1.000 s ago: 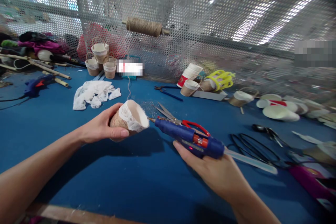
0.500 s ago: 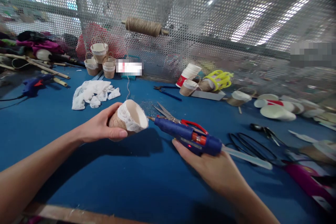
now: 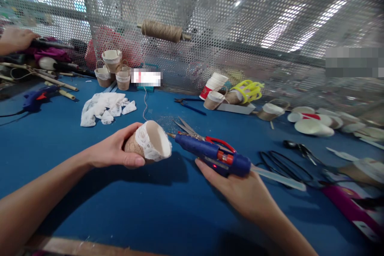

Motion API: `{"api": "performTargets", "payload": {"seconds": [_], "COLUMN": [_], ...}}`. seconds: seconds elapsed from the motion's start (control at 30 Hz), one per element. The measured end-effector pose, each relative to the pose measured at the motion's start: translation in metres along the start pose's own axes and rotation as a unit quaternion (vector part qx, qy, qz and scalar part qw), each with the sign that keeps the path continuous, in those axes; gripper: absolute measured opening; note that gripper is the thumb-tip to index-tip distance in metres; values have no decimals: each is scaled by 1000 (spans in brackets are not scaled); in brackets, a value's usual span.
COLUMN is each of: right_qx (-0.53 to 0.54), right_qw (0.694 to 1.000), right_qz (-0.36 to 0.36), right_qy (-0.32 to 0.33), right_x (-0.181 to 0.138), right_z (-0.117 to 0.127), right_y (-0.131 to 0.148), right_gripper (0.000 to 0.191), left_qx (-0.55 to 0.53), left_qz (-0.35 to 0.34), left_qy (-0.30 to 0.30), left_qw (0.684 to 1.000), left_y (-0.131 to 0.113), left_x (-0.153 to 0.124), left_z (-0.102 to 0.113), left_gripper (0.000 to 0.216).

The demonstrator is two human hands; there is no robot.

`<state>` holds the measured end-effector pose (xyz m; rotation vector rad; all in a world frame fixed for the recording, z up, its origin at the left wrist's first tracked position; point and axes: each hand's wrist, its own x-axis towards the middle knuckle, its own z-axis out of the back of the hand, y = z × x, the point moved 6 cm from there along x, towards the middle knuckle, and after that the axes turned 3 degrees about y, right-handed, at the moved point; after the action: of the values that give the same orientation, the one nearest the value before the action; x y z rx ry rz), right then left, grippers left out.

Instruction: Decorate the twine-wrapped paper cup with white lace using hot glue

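Here, at far left, a co-worker's hand grips a dark tool, with a spare gun on the table near it. Behind stand three handled baskets, and a lace heap lies in front of them. The left hand holds the cup on its side just above the table, thumb and fingers clamped round its brown body, mouth turned right. A lace band already circles the rim. The glue gun points its nozzle just beside that rim; contact cannot be told. The right hand has its fingers closed round the grip, over red-handled scissors. By this showing, wrapping and lace are in place and gluing is under way, while the cup lacks the handle that the baskets have. Plain cups lie at right.
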<state>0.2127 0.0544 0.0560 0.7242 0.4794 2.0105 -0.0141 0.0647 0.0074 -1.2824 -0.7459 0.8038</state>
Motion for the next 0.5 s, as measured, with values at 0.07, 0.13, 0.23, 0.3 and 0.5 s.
{"api": "performTargets", "payload": {"seconds": [0.07, 0.13, 0.23, 0.3, 0.5], "right_qx": [67, 124, 277, 392, 520], "right_qw": [995, 985, 948, 903, 825], "right_qz": [-59, -105, -151, -173, -209], "right_qy": [32, 50, 41, 35, 73], "right_x": [0, -1, 1, 3, 8], "right_z": [-6, -11, -15, -19, -39], "right_y": [-5, -6, -7, -8, -17], "right_gripper": [13, 16, 19, 20, 24], "left_qx": [-22, -60, -146, -208, -329], "left_qz": [-5, -10, -5, -12, -62], "left_qy": [12, 32, 69, 93, 138], "left_qw": [1000, 998, 987, 974, 932], "left_y": [0, -1, 0, 0, -3], "left_x": [-1, -1, -2, -2, -3], "left_z": [0, -2, -9, -15, -26], "left_gripper": [67, 65, 62, 59, 50]}}
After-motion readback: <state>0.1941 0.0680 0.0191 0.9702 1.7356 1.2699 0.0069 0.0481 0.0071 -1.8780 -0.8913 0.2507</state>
